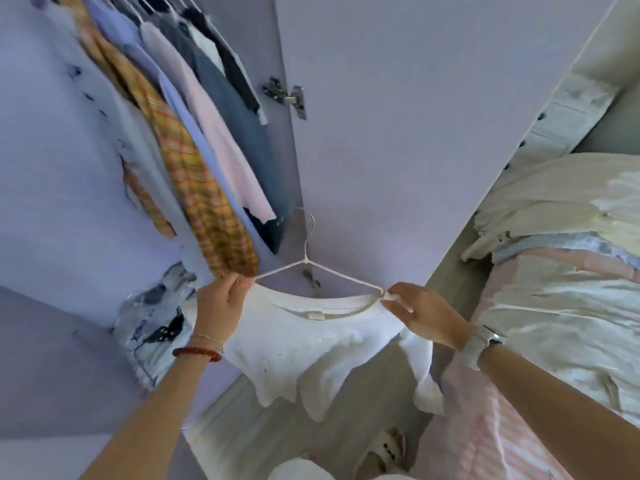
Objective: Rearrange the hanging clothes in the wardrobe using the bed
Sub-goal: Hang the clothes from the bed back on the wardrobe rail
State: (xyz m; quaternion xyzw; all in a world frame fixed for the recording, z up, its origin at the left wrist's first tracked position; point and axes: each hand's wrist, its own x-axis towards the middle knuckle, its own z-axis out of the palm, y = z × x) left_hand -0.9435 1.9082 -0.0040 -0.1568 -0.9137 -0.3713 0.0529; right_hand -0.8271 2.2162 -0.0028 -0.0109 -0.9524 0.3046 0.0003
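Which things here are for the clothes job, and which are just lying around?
For the job:
- white top on the white hanger, held by the left hand and right hand
- hanging clothes in the wardrobe
- bed with its pile of clothes

Just lying around:
- slipper on the floor
- door hinge

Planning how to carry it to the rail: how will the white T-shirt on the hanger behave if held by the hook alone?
The white T-shirt likely stays floppy: its hem sags in folds. It looks light. Its wide neckline may slip off the thin hanger, whose ends both hands pinch.
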